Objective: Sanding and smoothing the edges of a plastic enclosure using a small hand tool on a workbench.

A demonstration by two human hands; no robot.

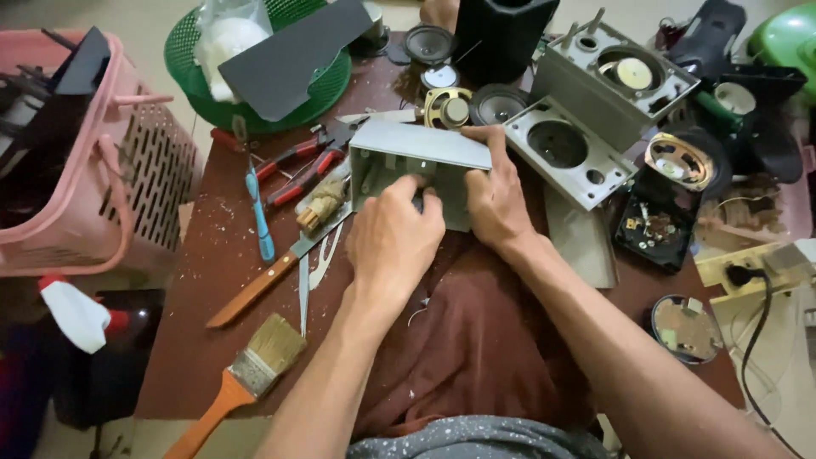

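Both hands, left hand (393,238); right hand (495,197), on grey speaker housing (416,157)

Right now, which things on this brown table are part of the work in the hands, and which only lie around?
In the work:
- open grey plastic speaker box
- left hand, fingers inside the box
- right hand, gripping its right side

Lying around:
- red-handled pliers
- wooden-handled knife
- orange-handled paintbrush
- blue toothbrush
- green plastic basket
- pink plastic basket
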